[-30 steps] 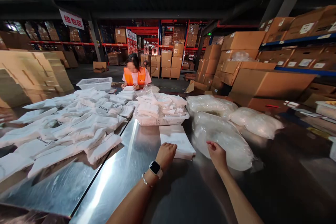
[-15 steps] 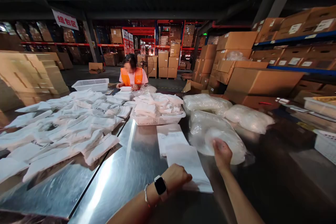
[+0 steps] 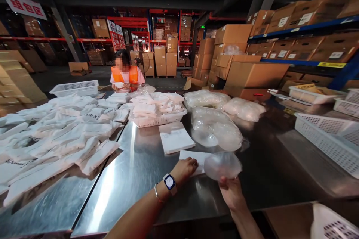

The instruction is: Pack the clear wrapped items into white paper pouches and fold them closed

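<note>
Since a moment ago our right hand [image 3: 231, 194] has lifted a clear pouch [image 3: 222, 165] off the pile, pinching its lower edge; it looks light, soft, slippery. Our left hand [image 3: 185, 168] presses the white sheet [image 3: 196, 157] flat on the tabletop [image 3: 140, 179].

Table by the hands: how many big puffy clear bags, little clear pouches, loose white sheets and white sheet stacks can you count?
big clear bags: 3
small clear pouch, held in the right hand: 1
white sheet, under the left hand: 1
stack of white sheets: 1
Total: 6
</note>
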The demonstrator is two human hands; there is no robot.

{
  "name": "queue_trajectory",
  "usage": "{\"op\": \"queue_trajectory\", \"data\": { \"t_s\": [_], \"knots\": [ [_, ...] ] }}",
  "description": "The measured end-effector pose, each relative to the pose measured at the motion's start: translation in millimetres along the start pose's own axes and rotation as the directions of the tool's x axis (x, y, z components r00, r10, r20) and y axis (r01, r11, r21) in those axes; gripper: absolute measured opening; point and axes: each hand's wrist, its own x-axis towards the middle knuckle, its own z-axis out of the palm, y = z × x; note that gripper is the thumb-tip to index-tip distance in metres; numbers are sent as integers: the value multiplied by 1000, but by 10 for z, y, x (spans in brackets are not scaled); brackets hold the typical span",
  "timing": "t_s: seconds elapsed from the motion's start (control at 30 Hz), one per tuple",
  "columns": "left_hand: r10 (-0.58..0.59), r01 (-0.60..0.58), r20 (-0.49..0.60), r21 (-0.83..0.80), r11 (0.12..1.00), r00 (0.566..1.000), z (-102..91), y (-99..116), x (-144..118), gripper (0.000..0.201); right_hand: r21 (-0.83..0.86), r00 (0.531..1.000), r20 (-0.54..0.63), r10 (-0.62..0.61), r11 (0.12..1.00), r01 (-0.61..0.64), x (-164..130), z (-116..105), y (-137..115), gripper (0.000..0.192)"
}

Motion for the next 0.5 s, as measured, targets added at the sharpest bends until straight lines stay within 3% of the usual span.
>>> {"op": "queue_trajectory", "data": {
  "t_s": [0.13, 0.23, 0.3, 0.37, 0.47, 0.5],
  "knots": [
    [27, -30, -68, -55, 998, 997, 74, 60, -10, 26, -21, 999, 15, 33, 999, -33, -177, 33, 7, 53],
    [-85, 52, -201, -160, 986, 976, 32, -16, -14, 39, 18, 1000, 10, 29, 999, -30, -222, -63, -24, 51],
    [-233, 128, -325, -313, 941, 917, -76, -146, -36, 48, 67, 999, -42, 16, 998, -13, -197, -176, -61, 48],
    [-373, 189, -434, -410, 892, 820, -241, -286, -93, 52, 105, 994, -108, 13, 995, -1, -145, -289, -99, 47],
    [-435, 309, -593, -308, 900, 677, -510, -324, -250, 55, 110, 989, -149, 22, 994, -6, -93, -382, -134, 42],
    [-408, 331, -621, -242, 912, 669, -580, -261, -311, 55, 107, 987, -156, 30, 994, -13, -96, -389, -137, 41]
  ]
}}
